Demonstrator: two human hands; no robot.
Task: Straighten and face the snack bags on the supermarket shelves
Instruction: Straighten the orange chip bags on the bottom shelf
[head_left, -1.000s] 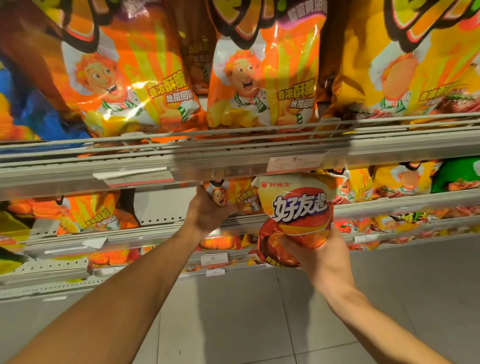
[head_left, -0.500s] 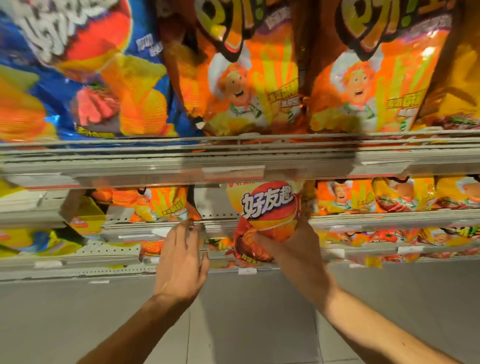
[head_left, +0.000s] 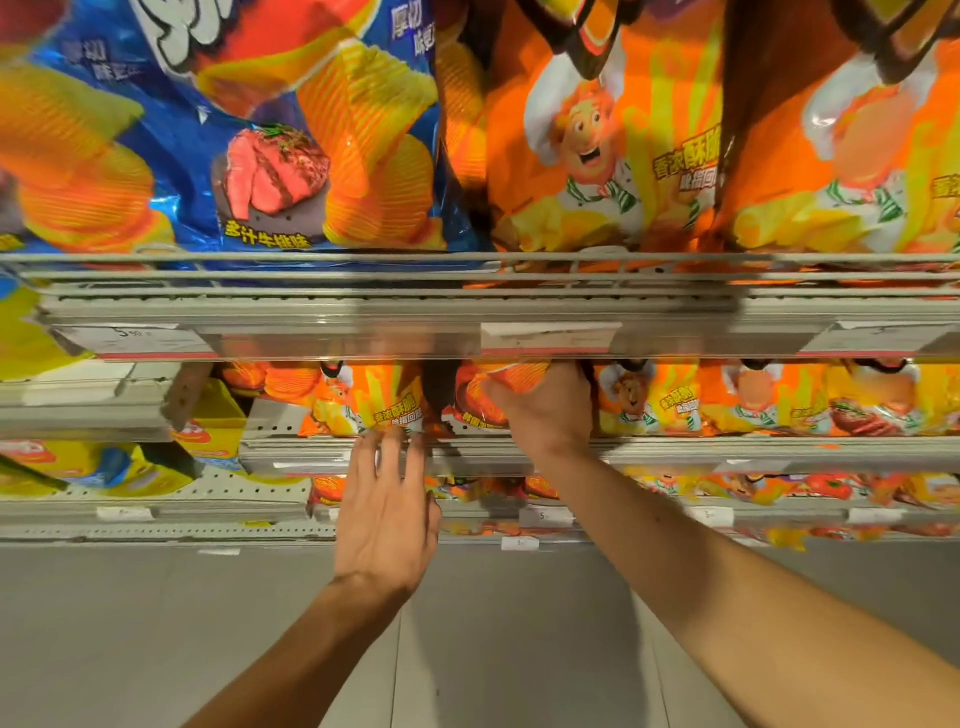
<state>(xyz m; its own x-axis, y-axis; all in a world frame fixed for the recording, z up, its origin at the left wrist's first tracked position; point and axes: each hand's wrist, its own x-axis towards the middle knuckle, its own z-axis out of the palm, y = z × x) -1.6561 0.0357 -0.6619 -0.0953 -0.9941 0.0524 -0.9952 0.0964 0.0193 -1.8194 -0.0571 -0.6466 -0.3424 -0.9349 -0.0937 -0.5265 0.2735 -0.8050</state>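
My right hand (head_left: 545, 410) grips a red and yellow chip bag (head_left: 483, 400) and holds it on the second shelf (head_left: 727, 449), its top hidden under the shelf above. My left hand (head_left: 387, 509) reaches up with straight fingers, fingertips touching the lower edge of an orange chef-print bag (head_left: 374, 400) standing just left of the held bag. More orange chef-print bags (head_left: 654, 400) line the same shelf to the right. On the top shelf stand a large blue ridged-chip bag (head_left: 270, 130) and large orange chef bags (head_left: 587, 145).
A wire rail (head_left: 467, 260) and price-tag strip (head_left: 550, 338) run along the top shelf's front. Yellow bags (head_left: 208, 441) sit at the left on lower shelves. Small orange packs (head_left: 519, 488) fill a lower shelf. Grey floor tiles (head_left: 519, 623) lie below.
My right hand has pushed the red and yellow bag up and back onto the second shelf. My left hand rose slightly to touch the orange bag's bottom. The view shifted left.
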